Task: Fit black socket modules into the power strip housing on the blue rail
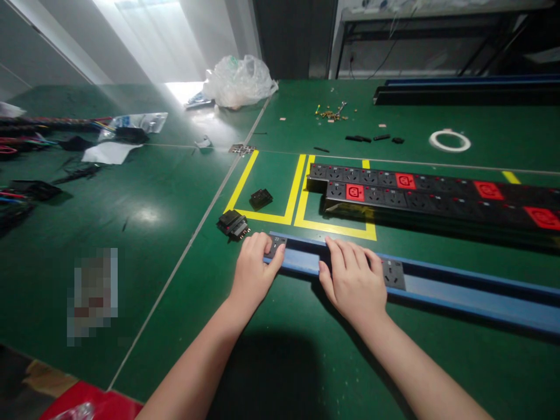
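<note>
A long blue metal channel lies across the green table in front of me. My left hand is closed at its left end, thumb and bent fingers on a black socket module seated there. Farther right, my right hand wraps over the channel, fingers at the far edge and thumb at the near side. Another black socket module shows in the channel just right of that hand; what sits under the palm is hidden. Near my left hand lie a loose black module with metal pins and a loose black socket.
Two black socket strips with red outlets lie beyond the channel, over yellow tape markings. Farther back are a white tape ring, small brass parts and a clear plastic bag. Wire bundles lie at left.
</note>
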Demonstrator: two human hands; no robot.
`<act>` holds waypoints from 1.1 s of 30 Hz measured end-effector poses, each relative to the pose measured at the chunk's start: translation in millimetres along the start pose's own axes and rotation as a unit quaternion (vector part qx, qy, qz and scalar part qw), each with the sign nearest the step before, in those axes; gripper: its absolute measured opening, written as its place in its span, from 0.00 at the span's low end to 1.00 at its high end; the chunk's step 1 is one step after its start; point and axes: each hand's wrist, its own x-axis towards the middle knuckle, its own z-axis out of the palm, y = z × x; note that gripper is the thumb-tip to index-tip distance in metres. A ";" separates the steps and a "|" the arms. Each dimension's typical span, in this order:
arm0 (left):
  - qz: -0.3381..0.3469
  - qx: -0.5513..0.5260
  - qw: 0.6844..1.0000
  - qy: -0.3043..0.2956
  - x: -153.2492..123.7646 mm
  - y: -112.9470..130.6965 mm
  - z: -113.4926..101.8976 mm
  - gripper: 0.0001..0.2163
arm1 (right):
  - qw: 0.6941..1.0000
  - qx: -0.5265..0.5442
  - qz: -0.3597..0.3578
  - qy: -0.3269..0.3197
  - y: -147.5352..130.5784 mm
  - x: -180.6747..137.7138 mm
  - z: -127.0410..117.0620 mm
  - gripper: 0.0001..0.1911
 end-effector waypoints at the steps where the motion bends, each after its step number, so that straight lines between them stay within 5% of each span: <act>1: -0.002 -0.012 1.000 0.000 0.6 -0.1 -0.6 0.14 | 1.000 -0.001 0.000 -0.001 0.1 0.0 0.0 0.23; 12: 0.129 -0.004 0.991 -0.030 -4.9 2.9 0.8 0.07 | 0.999 0.013 -0.043 0.000 -0.9 -1.9 -2.0 0.27; 22: -0.045 0.128 0.978 0.157 2.6 -8.9 -9.2 0.15 | 0.993 0.029 -0.110 -0.041 1.7 -1.6 -5.2 0.29; 27: -0.107 0.204 0.965 0.128 5.4 -16.4 -6.6 0.26 | 0.994 0.033 -0.098 -0.023 0.6 -1.5 -3.8 0.26; 33: -0.059 0.151 0.981 0.103 5.2 -23.3 -8.9 0.17 | 0.996 0.041 -0.073 0.011 -2.6 -1.0 -0.5 0.19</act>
